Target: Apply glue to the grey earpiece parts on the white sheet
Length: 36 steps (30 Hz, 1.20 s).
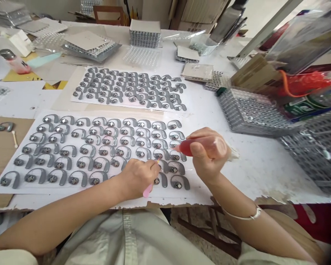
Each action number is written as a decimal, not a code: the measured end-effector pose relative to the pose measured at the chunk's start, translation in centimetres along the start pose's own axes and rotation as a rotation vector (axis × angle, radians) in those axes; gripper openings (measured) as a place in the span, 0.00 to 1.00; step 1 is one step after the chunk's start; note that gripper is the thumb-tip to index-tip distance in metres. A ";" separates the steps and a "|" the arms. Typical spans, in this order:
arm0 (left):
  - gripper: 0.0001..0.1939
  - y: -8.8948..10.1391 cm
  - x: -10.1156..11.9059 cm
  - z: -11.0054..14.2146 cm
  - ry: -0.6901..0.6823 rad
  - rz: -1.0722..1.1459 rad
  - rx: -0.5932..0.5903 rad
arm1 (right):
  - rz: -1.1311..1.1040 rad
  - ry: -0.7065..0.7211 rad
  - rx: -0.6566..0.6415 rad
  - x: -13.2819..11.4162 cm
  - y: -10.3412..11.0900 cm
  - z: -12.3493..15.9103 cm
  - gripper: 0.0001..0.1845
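A person's left hand (pixel 138 178) pinches a pink swab (pixel 148 190), its tip among rows of grey hooked parts (pixel 179 182) on a white sheet (pixel 44 188). The right hand (pixel 209 152) grips a red squeeze bottle (pixel 186 147), nozzle just over the sheet's right-hand rows. A second sheet (pixel 82 103) of parts lies beyond it; wire trays (pixel 253 114) sit to its right.

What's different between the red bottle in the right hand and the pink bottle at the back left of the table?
The red bottle is gripped in the right hand, while the pink bottle rests on the table. The red bottle's contents look deeper, the pink bottle's paler. The pink bottle shows a metallic cap. Both look translucent.
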<state>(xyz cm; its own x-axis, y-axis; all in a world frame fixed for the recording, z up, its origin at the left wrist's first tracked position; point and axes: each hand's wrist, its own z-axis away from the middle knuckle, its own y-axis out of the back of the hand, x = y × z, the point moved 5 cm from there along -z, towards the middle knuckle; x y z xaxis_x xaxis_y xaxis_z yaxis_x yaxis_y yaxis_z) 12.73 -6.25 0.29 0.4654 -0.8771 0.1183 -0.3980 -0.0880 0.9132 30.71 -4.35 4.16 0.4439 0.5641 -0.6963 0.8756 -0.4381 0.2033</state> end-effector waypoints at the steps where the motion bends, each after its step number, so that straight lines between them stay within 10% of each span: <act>1: 0.07 0.1 -0.1 0.0 -0.004 0.007 -0.004 | 0.014 -0.045 0.045 -0.1 0.6 0.3 0.12; 9: 0.11 -0.1 0.5 0.4 -0.156 -0.076 -0.032 | 0.006 -0.341 0.171 0.6 0.6 4.7 0.12; 36: 0.12 0.2 0.6 0.5 -0.137 -0.023 0.098 | 0.272 -0.168 0.116 -0.3 -0.4 5.9 0.05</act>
<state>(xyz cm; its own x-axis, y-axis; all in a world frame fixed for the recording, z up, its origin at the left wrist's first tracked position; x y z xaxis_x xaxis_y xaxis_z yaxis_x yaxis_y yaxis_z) 12.50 -7.00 0.39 0.3654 -0.9301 0.0376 -0.4667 -0.1481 0.8719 29.11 -8.46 0.22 0.6125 0.2962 -0.7329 0.6974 -0.6390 0.3245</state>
